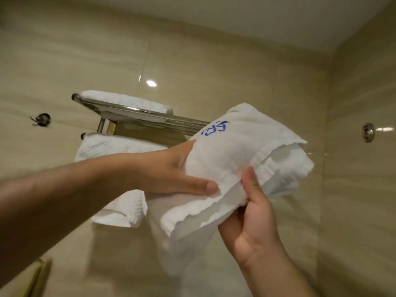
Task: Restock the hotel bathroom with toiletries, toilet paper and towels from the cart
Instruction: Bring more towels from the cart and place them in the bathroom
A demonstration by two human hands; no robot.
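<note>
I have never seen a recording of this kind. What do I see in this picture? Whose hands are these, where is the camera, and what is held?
There is no machine here: a person works with two bare hands. The single picture comes from a wide-angle camera worn on the person's head, so you see the arms come in from the lower edge, as the person sees them. The left hand and the right hand both hold a folded white towel with blue marks on it. The left thumb lies along its near side, and the right grip is at its lower edge. Behind it, a chrome rack is fixed to the tiled wall. A spare towel lies on top of the rack, and a waffle towel hangs from the bar below.
</note>
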